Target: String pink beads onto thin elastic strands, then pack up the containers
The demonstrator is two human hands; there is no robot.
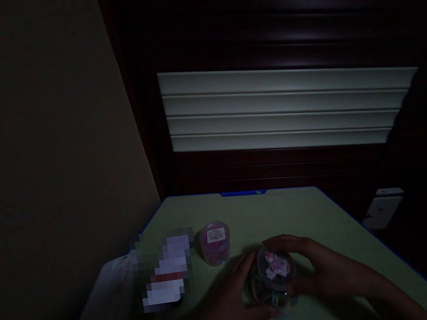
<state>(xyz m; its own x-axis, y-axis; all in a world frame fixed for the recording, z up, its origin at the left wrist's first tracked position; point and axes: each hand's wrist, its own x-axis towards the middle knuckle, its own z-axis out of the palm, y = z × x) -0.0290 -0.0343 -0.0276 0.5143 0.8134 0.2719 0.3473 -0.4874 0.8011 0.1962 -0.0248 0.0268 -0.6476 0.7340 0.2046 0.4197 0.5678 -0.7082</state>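
Note:
Near the table's front, my left hand [233, 300] curls around the left side of a small clear round tub [258, 291]. Multicoloured bands, perhaps hair ties, show through its wall. A clear round lid [268, 284] with a pink and white decoration covers the top of the tub. My right hand [316, 267] grips this lid from the right, fingers at its far edge and thumb at its near edge. Whether the lid is seated or loose I cannot tell in the dim light. Behind and to the left stands a second clear tub [216, 252] with pink contents and a white label on top.
Both tubs stand on a pale green table [284, 208] with a blue edge. At its left lie a pixelated pale item [171, 266] and a whitish bag or sheet [102, 303]. A wall borders the left, a dark slatted panel [280, 103] the back. A white box [383, 210] is beyond the right edge.

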